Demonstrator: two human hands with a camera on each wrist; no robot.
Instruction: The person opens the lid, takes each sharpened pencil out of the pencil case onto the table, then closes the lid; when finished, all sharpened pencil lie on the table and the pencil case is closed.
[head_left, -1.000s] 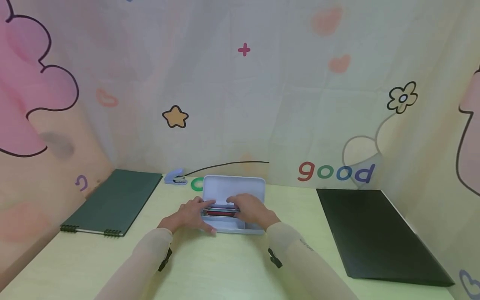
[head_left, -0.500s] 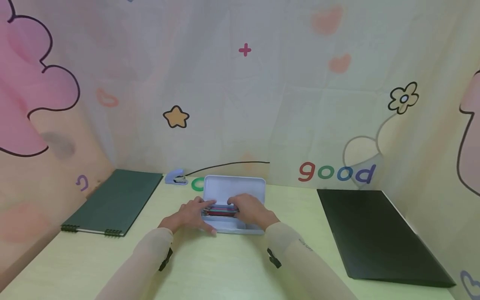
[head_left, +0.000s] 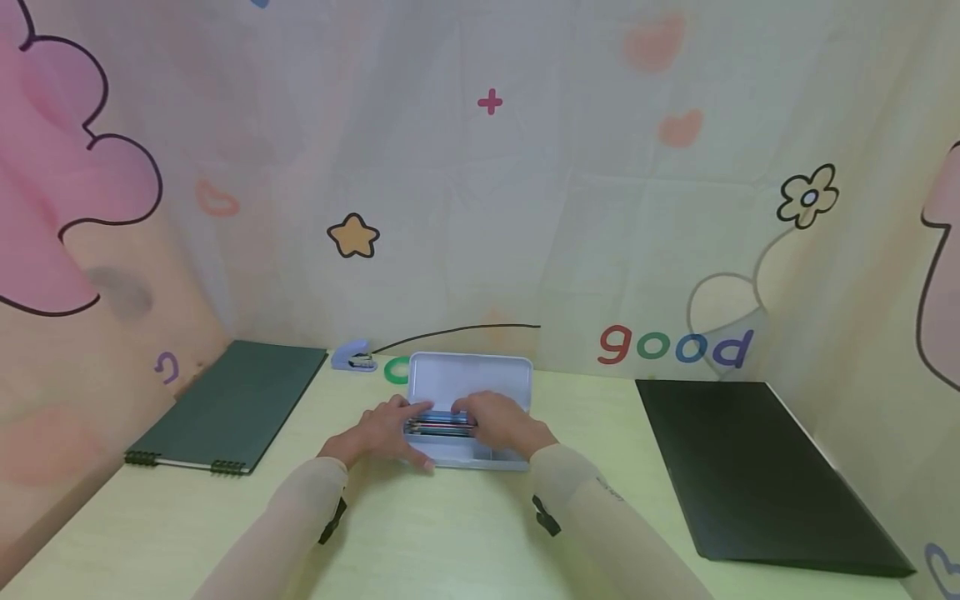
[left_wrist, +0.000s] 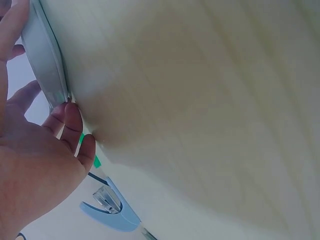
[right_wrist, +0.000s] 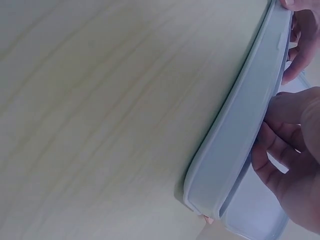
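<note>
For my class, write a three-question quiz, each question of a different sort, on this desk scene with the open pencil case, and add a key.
1. True or false: the lid of the pencil case stands open.
2. Multiple choice: what lies at the far right of the table? A) a black folder B) a stapler C) a green notebook
3. Fill in: both hands rest on a bundle of ____ inside the case.

Key
1. True.
2. A: the black folder. The stapler and the green notebook are on the left.
3. Pens: the left hand and the right hand meet over the pens.
</note>
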